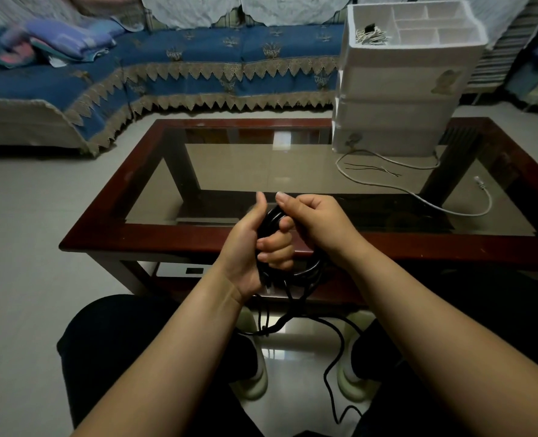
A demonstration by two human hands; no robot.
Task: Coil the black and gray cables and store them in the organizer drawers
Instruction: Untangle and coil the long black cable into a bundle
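Glass table (236, 165), hand-held black cable (305, 272)

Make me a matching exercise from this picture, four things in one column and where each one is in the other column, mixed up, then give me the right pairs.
Things
1. black cable
2. gray cable
3. organizer
4. sofa cover

Places
A. standing on the far right part of the table
B. draped over the seat behind the table
C. gripped in both hands, partly coiled
D. lying loose on the glass top

Pairs: 1-C, 2-D, 3-A, 4-B
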